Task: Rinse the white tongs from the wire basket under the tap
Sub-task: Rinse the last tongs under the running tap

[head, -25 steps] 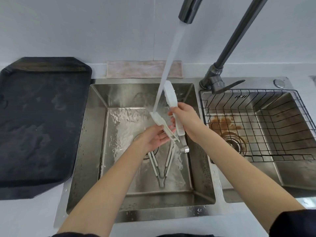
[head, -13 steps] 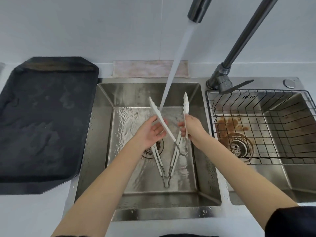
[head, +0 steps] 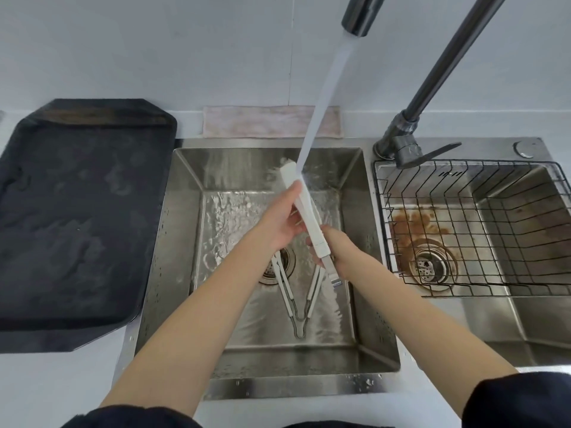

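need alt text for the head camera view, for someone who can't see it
Two bare hands hold white tongs under running water from a tap over the left sink basin: the left hand grips their upper half, the right hand their lower end. A second pair of tongs lies on the basin floor; a wire basket sits in the right basin.

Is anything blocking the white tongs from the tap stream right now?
Nothing visible does. The white plastic tongs, held by the left hand and right hand, already have their tip in the running water stream.
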Demonstrator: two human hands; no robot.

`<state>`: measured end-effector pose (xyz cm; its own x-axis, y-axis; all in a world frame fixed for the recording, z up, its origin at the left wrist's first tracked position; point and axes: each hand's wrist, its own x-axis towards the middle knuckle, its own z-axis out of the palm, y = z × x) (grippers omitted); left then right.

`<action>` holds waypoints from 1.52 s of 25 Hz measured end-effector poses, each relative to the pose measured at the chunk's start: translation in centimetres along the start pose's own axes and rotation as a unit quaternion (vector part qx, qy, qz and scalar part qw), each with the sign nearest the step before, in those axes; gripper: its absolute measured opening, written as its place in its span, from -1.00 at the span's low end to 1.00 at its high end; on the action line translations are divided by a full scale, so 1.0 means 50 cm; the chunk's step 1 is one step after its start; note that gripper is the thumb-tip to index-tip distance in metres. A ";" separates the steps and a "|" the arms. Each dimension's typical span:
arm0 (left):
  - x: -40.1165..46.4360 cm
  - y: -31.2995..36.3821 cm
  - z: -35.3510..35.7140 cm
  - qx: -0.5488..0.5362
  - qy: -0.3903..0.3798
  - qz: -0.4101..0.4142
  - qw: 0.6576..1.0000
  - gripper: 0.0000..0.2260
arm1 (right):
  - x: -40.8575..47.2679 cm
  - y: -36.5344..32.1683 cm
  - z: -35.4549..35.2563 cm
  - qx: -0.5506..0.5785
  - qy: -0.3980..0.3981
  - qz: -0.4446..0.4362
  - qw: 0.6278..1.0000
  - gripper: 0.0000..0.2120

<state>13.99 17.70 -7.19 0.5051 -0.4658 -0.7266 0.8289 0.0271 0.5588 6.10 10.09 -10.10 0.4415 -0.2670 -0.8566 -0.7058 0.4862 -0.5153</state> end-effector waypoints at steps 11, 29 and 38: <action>0.019 0.053 0.019 -0.071 -0.017 0.059 0.996 -0.66 | -0.025 0.002 -0.009 0.043 0.008 0.000 0.999 -0.75; -0.020 0.106 -0.038 -0.184 -0.022 0.098 0.978 -0.73 | -0.034 -0.089 0.034 0.129 -0.045 -0.114 0.984 -0.79; -0.021 0.112 -0.096 -0.231 0.058 0.094 0.967 -0.74 | -0.049 -0.127 0.079 0.088 -0.060 -0.189 0.976 -0.81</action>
<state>19.24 22.60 -5.23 0.6592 -0.3126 -0.6839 0.7247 0.5068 0.4668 11.66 10.94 -4.63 0.7209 -0.3616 -0.5912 -0.3779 0.5100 -0.7727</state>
